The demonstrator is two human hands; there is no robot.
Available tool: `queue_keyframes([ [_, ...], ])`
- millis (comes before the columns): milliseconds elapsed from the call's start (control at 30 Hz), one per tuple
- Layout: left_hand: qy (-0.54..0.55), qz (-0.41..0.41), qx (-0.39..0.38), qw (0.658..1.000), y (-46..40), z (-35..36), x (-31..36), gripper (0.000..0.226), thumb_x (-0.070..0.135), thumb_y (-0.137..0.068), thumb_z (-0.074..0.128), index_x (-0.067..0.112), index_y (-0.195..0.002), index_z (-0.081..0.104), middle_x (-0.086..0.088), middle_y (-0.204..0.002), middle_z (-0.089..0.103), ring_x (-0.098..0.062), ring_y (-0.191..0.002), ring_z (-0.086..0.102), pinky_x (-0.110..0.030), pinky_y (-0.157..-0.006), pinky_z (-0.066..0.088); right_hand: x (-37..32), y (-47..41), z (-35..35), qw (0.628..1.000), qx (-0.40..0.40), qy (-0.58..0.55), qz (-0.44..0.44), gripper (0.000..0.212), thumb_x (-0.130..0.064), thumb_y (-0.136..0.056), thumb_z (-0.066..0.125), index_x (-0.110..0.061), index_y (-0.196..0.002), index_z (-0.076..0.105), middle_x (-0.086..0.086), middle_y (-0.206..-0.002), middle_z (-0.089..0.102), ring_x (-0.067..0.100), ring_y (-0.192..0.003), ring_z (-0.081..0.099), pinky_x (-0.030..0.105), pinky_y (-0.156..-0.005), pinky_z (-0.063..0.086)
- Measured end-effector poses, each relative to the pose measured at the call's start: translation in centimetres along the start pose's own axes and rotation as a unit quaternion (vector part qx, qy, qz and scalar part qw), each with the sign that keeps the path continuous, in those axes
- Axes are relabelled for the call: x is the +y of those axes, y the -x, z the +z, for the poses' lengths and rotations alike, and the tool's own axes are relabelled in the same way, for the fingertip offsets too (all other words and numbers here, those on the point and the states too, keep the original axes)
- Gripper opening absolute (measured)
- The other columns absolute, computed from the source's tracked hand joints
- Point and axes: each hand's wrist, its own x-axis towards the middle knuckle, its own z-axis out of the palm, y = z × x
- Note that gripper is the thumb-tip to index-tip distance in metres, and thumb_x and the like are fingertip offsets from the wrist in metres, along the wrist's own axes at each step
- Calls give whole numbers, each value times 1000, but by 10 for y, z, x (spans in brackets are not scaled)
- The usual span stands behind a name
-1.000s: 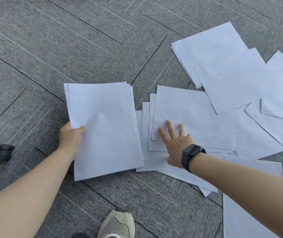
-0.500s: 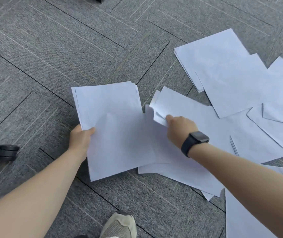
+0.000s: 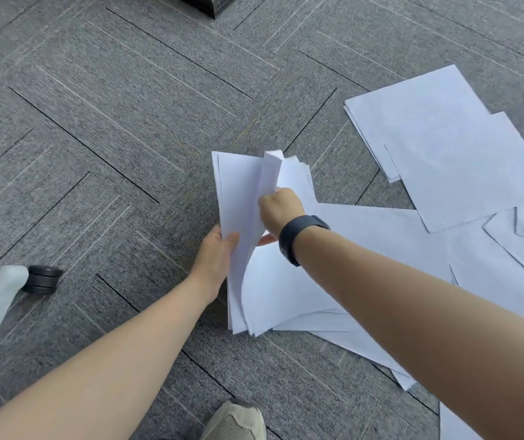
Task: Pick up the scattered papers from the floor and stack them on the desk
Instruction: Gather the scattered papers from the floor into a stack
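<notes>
This looks like an office. The floor (image 3: 127, 122) has grey carpet tiles. A rolling chair wheel (image 3: 43, 279) sits on it, near white papers (image 3: 445, 154).

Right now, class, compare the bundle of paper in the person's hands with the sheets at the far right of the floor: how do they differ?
The held bundle is lifted and tilted, bending where the left hand and right hand grip it; the far sheets lie flat on the carpet. The held bundle is gathered together; the far sheets are fanned at angles, untouched. Both are plain white paper.
</notes>
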Motion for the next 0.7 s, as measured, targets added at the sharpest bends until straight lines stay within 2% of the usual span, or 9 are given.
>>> queue_keyframes([
  [100,15,40,-68,997,8,12,3,33,14,-103,38,16,-133,52,12,-118,68,0,-108,64,-13,-85,47,0,0,9,998,-4,66,22,30,-12,-95,42,2,-115,59,11,-95,52,29,-83,61,32,-62,55],
  [167,-23,56,-90,994,11,13,2,39,26,-100,47,19,-139,48,16,-119,67,8,-108,61,-15,-90,42,-1,-1,12,998,-14,56,21,25,-18,-94,46,-1,-106,60,12,-94,53,28,-81,59,34,-61,53],
  [233,-56,45,-76,995,6,8,-5,55,21,-90,65,26,-141,45,10,-130,62,-2,-122,55,-21,-97,39,2,-1,15,999,-42,13,16,29,-35,-92,52,-7,-99,57,9,-88,56,34,-86,67,46,-76,58],
  [300,-80,12,-18,997,2,5,-11,49,7,-88,61,20,-135,52,1,-125,65,-16,-121,57,-26,-91,45,7,-3,14,997,-74,-13,12,49,-49,-91,51,-6,-112,57,5,-88,56,37,-93,68,51,-85,56],
  [367,-84,-14,40,996,-2,4,-13,40,-1,-89,52,11,-125,59,-6,-116,68,-23,-107,63,-32,-86,50,16,-3,7,998,-67,3,-10,54,-48,-92,51,-2,-120,56,12,-109,61,38,-102,65,50,-91,53],
  [433,-71,-33,74,994,-6,-1,-11,36,-5,-87,52,7,-119,63,-10,-109,69,-25,-97,65,-34,-84,50,34,-4,-9,991,-32,111,-64,46,-37,-91,54,-7,-127,56,11,-126,62,32,-112,60,40,-98,48],
  [500,-86,-50,106,989,-13,-11,-7,28,-2,-85,54,4,-110,65,-15,-105,70,-28,-92,65,-39,-81,52,56,1,-31,958,-5,265,-113,40,-27,-90,54,-16,-128,56,4,-124,64,25,-113,59,28,-94,44],
  [600,-80,-52,128,987,-24,-32,-2,20,0,-87,56,10,-103,62,-7,-92,68,-28,-90,64,-39,-80,53,94,14,-65,896,9,415,-158,42,-27,-89,53,-23,-130,49,0,-124,60,25,-113,56,33,-88,47],
  [700,-55,-46,136,988,-29,-49,2,22,-1,-87,57,12,-105,63,0,-89,67,-26,-87,64,-32,-74,51,127,27,-80,811,-29,558,-171,65,-33,-84,54,-20,-142,27,4,-143,37,29,-125,41,42,-86,51],
])
